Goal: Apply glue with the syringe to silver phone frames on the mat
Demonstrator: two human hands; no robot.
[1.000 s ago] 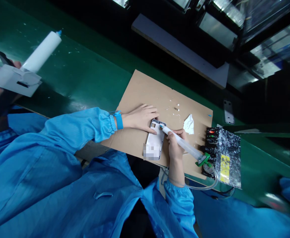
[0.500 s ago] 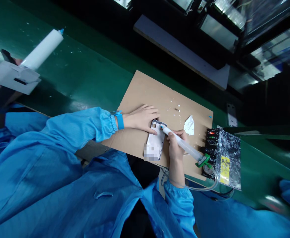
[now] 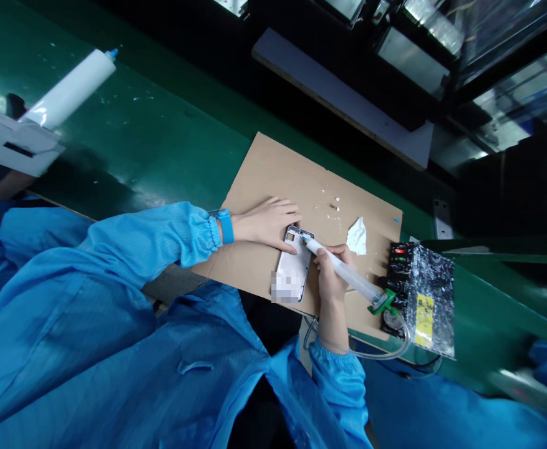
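Note:
A pale phone housing (image 3: 292,265) with a dark rim and a square camera opening lies on a brown cardboard sheet (image 3: 249,187). My left hand (image 3: 269,226) steadies the housing's upper left corner, its thumb across the face and the other fingers beyond the top edge. In my right hand (image 3: 333,271) is a translucent dispensing syringe (image 3: 355,280), held slanted like a pen. Its blue tip touches or hovers just over the top edge of the housing; I cannot tell which. A green cap (image 3: 384,302) on its rear end joins a clear air hose.
A stained dispenser box (image 3: 432,293) stands right of the cardboard. White scraps and a crumpled white wipe (image 3: 357,237) lie on the sheet. At left, a co-worker holds a grey cartridge gun (image 3: 15,140) with a white cartridge. A shelf board (image 3: 343,100) runs behind.
The syringe tip and both my hands stay almost in place. On the left, the co-worker's cartridge gun has shifted slightly left. A blue sleeve at far right has moved a little.

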